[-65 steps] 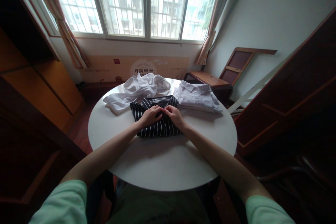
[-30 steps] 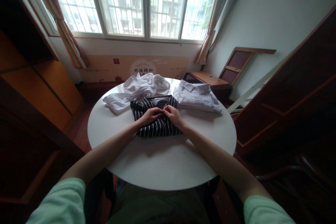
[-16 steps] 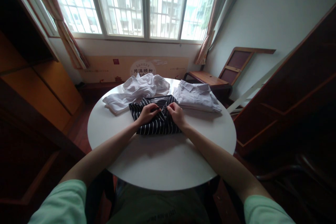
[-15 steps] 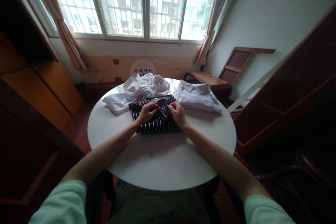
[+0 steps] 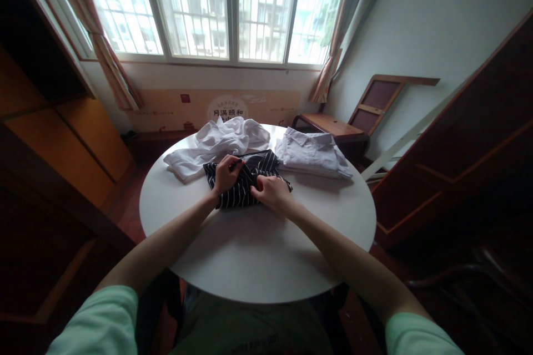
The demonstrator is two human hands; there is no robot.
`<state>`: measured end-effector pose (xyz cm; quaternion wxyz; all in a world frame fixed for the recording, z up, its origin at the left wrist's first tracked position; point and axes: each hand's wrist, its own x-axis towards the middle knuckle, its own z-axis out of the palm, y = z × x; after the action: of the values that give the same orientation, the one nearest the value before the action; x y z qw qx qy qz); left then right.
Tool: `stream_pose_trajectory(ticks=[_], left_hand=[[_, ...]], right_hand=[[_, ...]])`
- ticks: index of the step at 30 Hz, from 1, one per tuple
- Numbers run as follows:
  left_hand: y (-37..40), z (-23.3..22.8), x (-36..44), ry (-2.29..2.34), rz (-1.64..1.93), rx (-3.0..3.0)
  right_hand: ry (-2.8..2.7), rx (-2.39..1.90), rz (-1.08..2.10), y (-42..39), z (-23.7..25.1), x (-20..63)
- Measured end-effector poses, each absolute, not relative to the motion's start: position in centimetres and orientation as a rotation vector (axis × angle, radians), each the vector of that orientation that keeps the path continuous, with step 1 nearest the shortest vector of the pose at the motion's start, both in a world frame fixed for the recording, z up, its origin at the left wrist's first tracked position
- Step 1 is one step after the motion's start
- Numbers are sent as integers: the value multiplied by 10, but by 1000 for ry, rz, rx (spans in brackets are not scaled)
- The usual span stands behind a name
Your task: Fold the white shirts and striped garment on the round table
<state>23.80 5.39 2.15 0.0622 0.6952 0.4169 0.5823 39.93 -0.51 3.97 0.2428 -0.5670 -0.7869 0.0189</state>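
Fingers of my left hand, seen through the head camera I follow, are clamped on the striped garment, thumb and forefinger meeting over a dark fold. Just to their right and slightly nearer to me, the fingers of my right hand curl against the same cloth, thumb toward the left; I cannot tell whether they clamp it or merely press it. Black with thin white stripes, the garment lies rumpled on the round white table, beneath and between both sets of fingers, its far edge spreading beyond their tips. Beyond the left fingers sits a loosely heaped white garment, one flattened part reaching out to their left. Beyond and to the right of the right fingers rests a folded white shirt, its collar showing and pale layers visible beneath, just beside the striped cloth. My forearms run back from the fingers to pale green sleeves. Farther beyond the fingers, a printed panel with Chinese characters stands below a barred window. Well to the right of the fingers, past the table's edge, I see a wooden seat; well to their left, orange-brown cabinet doors.
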Motion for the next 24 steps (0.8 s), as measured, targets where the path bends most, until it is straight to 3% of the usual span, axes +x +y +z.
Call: stream_pose_trajectory(ticks=[6, 11, 17, 24], left_hand=[[52, 25, 238, 1228, 1788, 2180], [37, 42, 236, 1191, 2018, 2232], [19, 44, 246, 1019, 1255, 2589], [34, 27, 246, 1122, 1161, 2468]], right_hand=[[-2116, -1607, 54, 1, 38, 403], [-2059, -1545, 79, 1, 38, 403], [-1932, -1446, 217, 5, 39, 405], [-1896, -1247, 392, 5, 41, 408]])
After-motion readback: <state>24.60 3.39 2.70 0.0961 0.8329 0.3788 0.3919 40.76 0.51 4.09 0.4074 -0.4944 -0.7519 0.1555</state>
